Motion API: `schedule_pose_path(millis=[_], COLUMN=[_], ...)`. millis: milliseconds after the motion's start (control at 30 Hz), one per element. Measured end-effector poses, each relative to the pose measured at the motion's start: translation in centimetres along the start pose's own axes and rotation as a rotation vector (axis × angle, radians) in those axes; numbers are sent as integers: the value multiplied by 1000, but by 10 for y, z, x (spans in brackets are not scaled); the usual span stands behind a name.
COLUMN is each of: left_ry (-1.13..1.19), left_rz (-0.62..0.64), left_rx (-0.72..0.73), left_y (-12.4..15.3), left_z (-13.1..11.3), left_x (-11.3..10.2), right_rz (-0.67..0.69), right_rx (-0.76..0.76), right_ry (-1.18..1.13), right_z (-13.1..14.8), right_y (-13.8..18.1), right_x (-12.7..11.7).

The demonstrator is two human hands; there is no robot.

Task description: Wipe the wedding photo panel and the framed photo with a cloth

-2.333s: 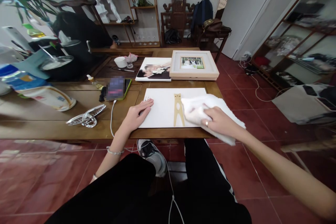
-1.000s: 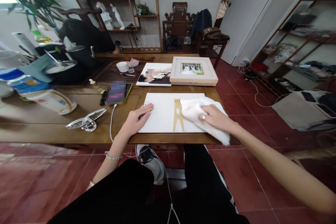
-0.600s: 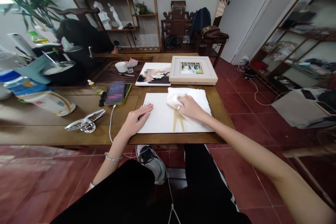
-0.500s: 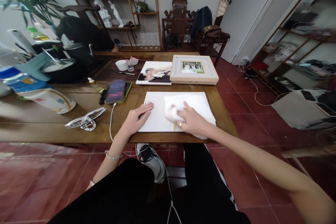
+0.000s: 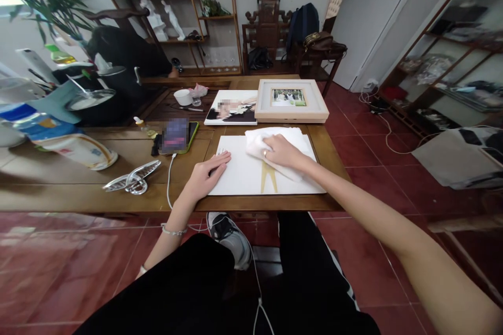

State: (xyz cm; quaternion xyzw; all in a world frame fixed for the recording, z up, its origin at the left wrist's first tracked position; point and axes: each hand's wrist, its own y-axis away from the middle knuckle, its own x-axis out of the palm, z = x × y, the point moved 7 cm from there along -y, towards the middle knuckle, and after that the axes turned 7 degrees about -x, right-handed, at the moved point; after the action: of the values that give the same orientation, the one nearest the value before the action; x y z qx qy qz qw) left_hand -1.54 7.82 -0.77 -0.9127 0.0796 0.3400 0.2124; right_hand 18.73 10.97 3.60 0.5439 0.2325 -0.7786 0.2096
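A flat white board (image 5: pixel 236 178) lies near the front edge of the wooden table, with a tan V-shaped marking (image 5: pixel 269 178) on its face. My left hand (image 5: pixel 208 172) rests flat on the board's left side, fingers stretched out. Bunched under the fingers of my right hand (image 5: pixel 283 152) is a white cloth (image 5: pixel 293 136), pressed against the board's upper right part. The cloth spreads past the hand and covers some of the board and its far edge.
Behind the board sit a photo print (image 5: pixel 231 110) and a pale wooden picture frame (image 5: pixel 291 115). To the left are a phone (image 5: pixel 175 135) on a white cable, a silver hair claw (image 5: pixel 135 178), a small dropper bottle (image 5: pixel 144 128) and a wet-wipe pack (image 5: pixel 66 138).
My right hand has pushed the cloth away from me, toward the board's far edge, so more of the tan marking shows. The left hand has stayed in place.
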Motion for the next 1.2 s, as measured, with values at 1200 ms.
schedule_pose_path(millis=[1200], left_ry=[8], left_rz=[-8], left_rx=[2], left_y=[0], left_z=[2], left_x=[0], right_rz=[103], right_rx=[-291], right_ry=[123], right_z=[102], right_y=[17], right_x=[33])
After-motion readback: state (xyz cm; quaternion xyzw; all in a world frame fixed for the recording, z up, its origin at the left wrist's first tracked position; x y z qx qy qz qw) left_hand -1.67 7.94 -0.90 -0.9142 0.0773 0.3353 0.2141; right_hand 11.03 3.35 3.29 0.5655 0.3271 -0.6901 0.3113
